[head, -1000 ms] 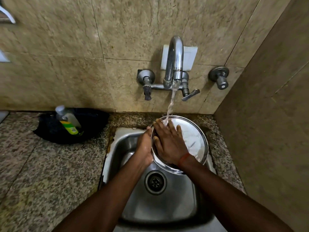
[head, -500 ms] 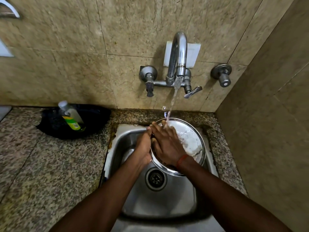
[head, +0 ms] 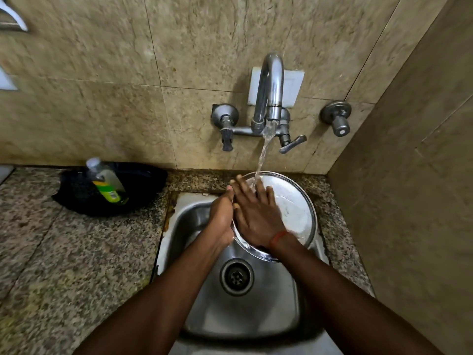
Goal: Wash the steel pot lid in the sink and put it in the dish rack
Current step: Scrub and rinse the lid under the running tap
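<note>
Steel pot lid [head: 294, 208] is at rinsing, I judge: my left hand [head: 221, 216] grips its rim, my right hand [head: 256, 213] lies on it with straight fingers [head: 243, 190]; next, the foam must go.

A: Entry: what type of place?

B: A home kitchen, the wash-up corner. A small steel sink [head: 256, 316] is set into a speckled granite counter [head: 64, 265], with a round drain strainer [head: 236, 276] in the basin.

A: Supporting observations?

B: A wall-mounted tap [head: 271, 85] with lever handles is running. Beige stone-look tiles [head: 102, 98] cover two walls that meet in a corner. A bottle [head: 107, 183] with a green-and-yellow label leans in a black basin [head: 146, 185] on the counter; its contents can't be identified. A steel pot lid [head: 294, 208] sits under the stream.

A: Condition?

B: The sealant around the sink edge is stained and worn, which suggests household use.
</note>
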